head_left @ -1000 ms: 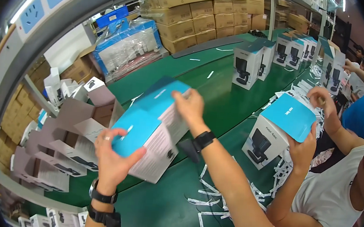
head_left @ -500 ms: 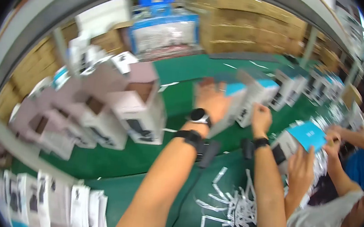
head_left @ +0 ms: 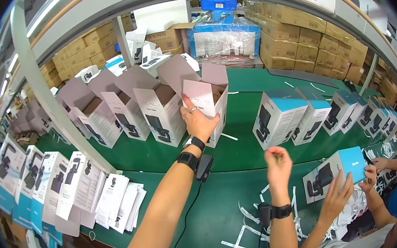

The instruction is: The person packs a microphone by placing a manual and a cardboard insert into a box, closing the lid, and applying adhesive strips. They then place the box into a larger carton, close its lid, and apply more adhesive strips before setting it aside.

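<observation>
My left hand point(head_left: 198, 121) is closed around the front of an open white box point(head_left: 214, 137), its fingers at the left edge and the thumb towards the right. The box stands upright with its lid flaps raised. Above the near table edge is my right hand point(head_left: 277, 170), fingers curled and tips pressed together; whether anything small is in them I cannot make out. Beyond it stands a closed white box with a blue top point(head_left: 280, 115), apart from the hand. Another open box point(head_left: 160, 122) stands just left of my left hand.
More open boxes line up on the left, above folded flat boxes point(head_left: 75, 184) and white leaflets point(head_left: 119, 202). Closed blue-topped boxes point(head_left: 340, 111) stand far right. A co-worker's hands point(head_left: 337, 199) hold a blue-topped box point(head_left: 322, 179). White strips point(head_left: 234, 244) lie near me.
My left hand has left the closed blue-topped box and moved left onto an open one. My right hand has come away from the closed boxes, nearer to me. The view has shifted.
</observation>
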Available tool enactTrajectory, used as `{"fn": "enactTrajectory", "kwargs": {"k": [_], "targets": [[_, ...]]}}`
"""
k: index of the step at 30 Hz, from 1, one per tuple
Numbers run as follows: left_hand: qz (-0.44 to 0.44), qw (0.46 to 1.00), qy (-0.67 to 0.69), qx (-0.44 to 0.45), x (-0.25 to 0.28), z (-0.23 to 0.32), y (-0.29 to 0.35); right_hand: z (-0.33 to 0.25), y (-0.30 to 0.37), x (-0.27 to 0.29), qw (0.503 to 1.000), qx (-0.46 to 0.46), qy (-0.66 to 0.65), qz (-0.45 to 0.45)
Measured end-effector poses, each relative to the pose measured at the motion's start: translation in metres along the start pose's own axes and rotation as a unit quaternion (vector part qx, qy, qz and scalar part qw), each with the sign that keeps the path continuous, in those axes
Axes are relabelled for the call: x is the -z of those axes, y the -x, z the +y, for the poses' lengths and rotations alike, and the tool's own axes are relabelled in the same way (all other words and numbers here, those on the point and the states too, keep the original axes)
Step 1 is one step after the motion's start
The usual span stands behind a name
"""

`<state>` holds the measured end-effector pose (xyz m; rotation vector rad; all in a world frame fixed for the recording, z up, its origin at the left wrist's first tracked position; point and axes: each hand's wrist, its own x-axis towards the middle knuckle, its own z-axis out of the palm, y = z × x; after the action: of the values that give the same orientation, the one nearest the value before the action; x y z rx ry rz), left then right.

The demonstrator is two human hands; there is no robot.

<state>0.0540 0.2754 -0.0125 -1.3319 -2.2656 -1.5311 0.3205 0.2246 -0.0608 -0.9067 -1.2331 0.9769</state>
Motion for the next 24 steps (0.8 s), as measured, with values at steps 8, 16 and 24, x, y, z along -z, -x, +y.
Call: {"fn": "enactTrajectory", "kwargs": {"k": [8, 16, 24], "targets": [[-0.325, 0.876, 0.335, -0.122, 0.16, -0.015, 0.072, -0.081, 0.073, 0.04, 0.994, -0.011, -0.021, -0.108], [-0.361, 0.912, 0.072, -0.181, 0.263, -0.082, 0.173, -0.018, 0.172, 0.05, 0.948, -0.128, -0.07, -0.282], [-0.085, 0.916, -0.392, -0.017, 0.367, -0.226, 0.186, 0.087, 0.201, 0.113, 0.919, -0.213, -0.278, -0.181]]}}
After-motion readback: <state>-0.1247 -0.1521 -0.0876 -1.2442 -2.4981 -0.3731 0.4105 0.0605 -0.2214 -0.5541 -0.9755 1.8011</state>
